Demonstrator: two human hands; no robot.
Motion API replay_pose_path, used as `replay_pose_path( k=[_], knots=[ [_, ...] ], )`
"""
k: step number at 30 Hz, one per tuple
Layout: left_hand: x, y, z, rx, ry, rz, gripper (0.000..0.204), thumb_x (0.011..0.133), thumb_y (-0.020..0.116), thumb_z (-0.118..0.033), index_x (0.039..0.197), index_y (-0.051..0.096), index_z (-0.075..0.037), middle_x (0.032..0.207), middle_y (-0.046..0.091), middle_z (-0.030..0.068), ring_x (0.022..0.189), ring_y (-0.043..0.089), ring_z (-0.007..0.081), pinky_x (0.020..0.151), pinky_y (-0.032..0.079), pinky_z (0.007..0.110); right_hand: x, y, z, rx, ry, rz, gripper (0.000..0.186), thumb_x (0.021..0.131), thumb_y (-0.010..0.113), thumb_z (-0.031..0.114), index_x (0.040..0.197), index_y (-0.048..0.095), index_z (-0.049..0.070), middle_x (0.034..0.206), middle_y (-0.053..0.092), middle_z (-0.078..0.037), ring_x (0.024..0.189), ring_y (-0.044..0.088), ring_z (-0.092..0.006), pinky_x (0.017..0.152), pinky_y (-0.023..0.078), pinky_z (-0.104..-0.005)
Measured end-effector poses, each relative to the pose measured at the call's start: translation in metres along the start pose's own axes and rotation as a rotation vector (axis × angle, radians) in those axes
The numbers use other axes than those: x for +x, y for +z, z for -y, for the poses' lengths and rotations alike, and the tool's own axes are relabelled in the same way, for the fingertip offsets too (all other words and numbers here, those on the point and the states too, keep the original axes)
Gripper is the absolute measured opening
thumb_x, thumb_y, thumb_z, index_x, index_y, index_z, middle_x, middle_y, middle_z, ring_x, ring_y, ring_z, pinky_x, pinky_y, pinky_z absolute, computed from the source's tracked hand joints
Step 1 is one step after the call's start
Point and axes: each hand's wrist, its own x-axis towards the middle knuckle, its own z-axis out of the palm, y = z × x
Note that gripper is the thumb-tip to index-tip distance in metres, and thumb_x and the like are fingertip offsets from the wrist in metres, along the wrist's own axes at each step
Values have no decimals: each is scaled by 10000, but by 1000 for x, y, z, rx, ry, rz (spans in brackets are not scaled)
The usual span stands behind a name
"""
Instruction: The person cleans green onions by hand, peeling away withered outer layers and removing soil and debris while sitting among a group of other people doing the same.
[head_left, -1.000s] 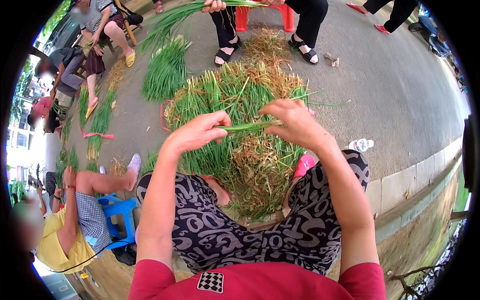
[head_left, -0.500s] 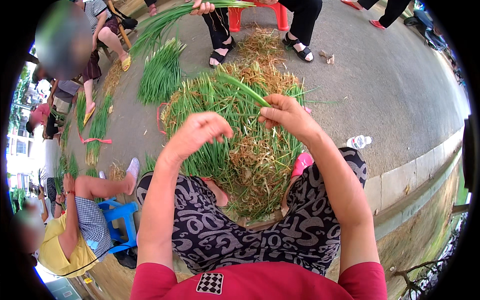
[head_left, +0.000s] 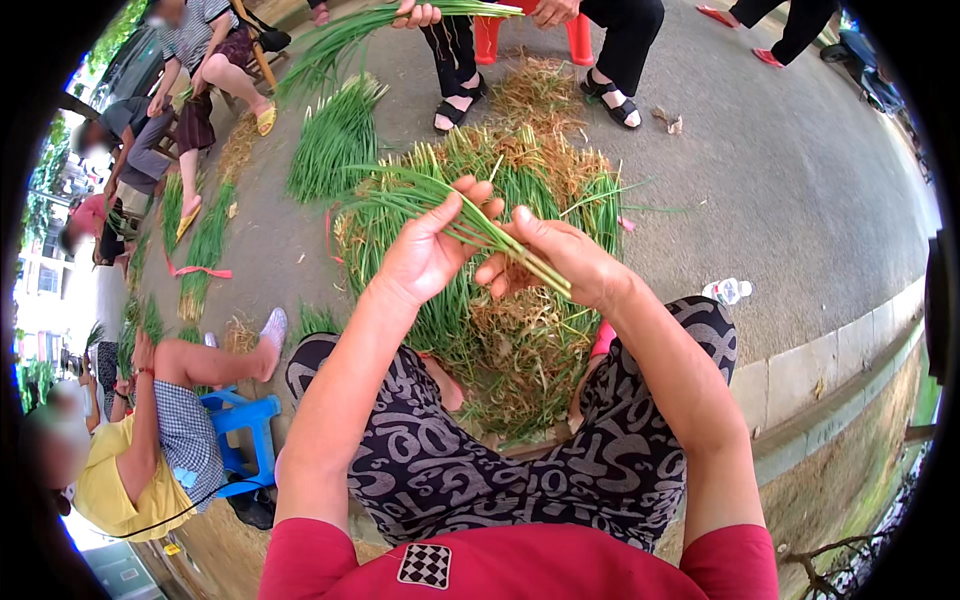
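A small bunch of green chives (head_left: 490,233) slants between my hands, its leaves to the upper left and pale stem ends to the lower right. My left hand (head_left: 428,250) is closed around its leafy part, with the thumb on top and fingers behind. Near the stem ends, my right hand (head_left: 570,262) pinches the bunch between thumb and fingers. Below both hands, between my knees, lies a big heap of chives (head_left: 440,325) with dry brown leaf trimmings (head_left: 510,360) on its near side.
Across the heap, a person in black sandals on a red stool (head_left: 487,40) holds long chives (head_left: 350,35). Another bundle of chives (head_left: 335,140) lies at far left. To the left are several seated people and a blue stool (head_left: 245,430). A plastic bottle (head_left: 728,291) lies right.
My left hand has moved right and up, taking hold of the bunch's leaves. My right hand has come slightly lower, and the bunch is now spread between both hands.
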Motion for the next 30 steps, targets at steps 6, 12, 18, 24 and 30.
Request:
replay_pose_path(
  k=[6, 12, 18, 24, 30],
  knots=[
    [-2, -10, -22, -176, 127, -13, 225, 952, 488, -139, 1171, 511, -91, 1232, 570, 84, 1179, 523, 275, 929, 499, 467, 5, 0, -8, 293, -19, 70, 449, 968, 406, 377, 1241, 506, 35, 995, 650, -114, 851, 629, -196, 823, 474, -352],
    [-3, -10, -22, -86, 205, -60, 222, 955, 483, -138, 1172, 526, -116, 1255, 559, 76, 1200, 507, 280, 938, 482, 506, 11, 7, -26, 315, -80, -8, 282, 926, 566, 276, 1113, 597, 68, 847, 641, -24, 719, 603, -119, 722, 493, -298],
    [-4, -8, -24, -13, 226, -126, 198, 952, 490, -147, 1144, 524, -116, 1223, 577, 83, 1180, 521, 299, 939, 476, 512, 17, -2, -39, 317, -91, -122, 202, 921, 577, 269, 940, 643, 79, 629, 557, 25, 579, 530, -83, 594, 469, -265],
    [-4, -22, -39, 32, 261, -285, 161, 941, 507, -147, 1093, 522, -97, 1197, 591, 95, 1135, 555, 316, 927, 487, 518, 14, -5, -38, 157, -37, -172, 198, 939, 544, 231, 907, 625, 53, 619, 544, 19, 555, 493, -81, 545, 401, -251],
    [-7, -38, -61, -13, 330, -355, 138, 937, 510, -142, 1070, 513, -104, 1190, 601, 73, 1154, 542, 312, 956, 459, 532, 6, -11, -39, 126, -29, -211, 201, 950, 524, 223, 900, 625, 57, 630, 556, 21, 560, 503, -77, 551, 411, -244]
  ],
)
